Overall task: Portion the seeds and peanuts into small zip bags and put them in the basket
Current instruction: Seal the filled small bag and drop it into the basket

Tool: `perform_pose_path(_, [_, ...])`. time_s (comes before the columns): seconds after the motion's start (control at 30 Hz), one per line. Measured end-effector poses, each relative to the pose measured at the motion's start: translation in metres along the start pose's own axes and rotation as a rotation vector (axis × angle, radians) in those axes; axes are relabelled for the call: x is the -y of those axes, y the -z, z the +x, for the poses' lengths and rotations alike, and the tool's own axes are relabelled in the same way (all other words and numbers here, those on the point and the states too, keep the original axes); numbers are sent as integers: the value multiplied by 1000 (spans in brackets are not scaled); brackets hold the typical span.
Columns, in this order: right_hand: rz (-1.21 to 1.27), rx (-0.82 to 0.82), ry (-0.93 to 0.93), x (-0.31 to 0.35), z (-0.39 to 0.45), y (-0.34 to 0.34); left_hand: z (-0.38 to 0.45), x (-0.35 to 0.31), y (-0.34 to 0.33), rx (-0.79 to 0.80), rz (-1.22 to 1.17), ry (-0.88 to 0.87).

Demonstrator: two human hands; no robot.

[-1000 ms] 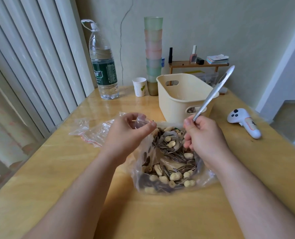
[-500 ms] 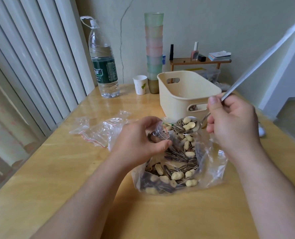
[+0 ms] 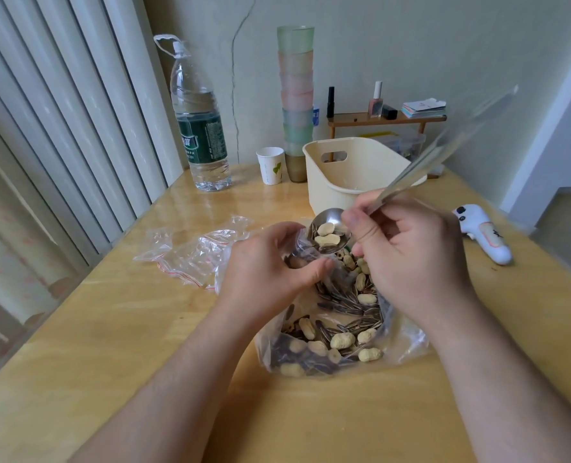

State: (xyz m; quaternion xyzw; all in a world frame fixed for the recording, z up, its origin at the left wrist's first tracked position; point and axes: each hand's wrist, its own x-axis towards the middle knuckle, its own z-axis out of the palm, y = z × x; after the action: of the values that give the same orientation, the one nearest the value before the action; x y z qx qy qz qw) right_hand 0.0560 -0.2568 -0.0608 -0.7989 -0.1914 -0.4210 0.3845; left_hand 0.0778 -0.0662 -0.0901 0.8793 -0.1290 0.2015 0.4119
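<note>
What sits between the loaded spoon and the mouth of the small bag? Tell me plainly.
Nothing visible does. The spoon, gripped by the right hand, hangs tilted right beside the small zip bag that the left hand pinches open over the big bag of seeds and peanuts. Only the left fingers sit close.

No text legible. The water bottle [image 3: 199,128], well beyond the left hand [image 3: 270,272], carries a green label; its print is too blurred to read.

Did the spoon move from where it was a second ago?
Yes. The spoon came up out of the big bag of seeds and peanuts and now sits nearer the basket.
</note>
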Motion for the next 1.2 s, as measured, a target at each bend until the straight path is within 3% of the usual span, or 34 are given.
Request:
perform_pose_path(0.33, [-84,9,109,2,0,-5,-1,1,-4,-5,23,-2])
perform_pose_path(0.83, [-53,-25,57,1,-2,-5,0,2,-4,24,5,54])
perform_pose_path(0.9, [-25,-43,10,0,-2,-4,1,5,-5,8,-8,62])
perform_pose_path(1.0, [161,-41,-225,-1,-1,-4,2,9,-6,1,-58,97])
perform_pose_path(1.07, [319,-79,-370,-2,1,-4,4,10,-5,-8,-221,156])
perform_pose_path(1.2, [375,-143,-451,-7,3,4,6,9,0,-113,-575,262])
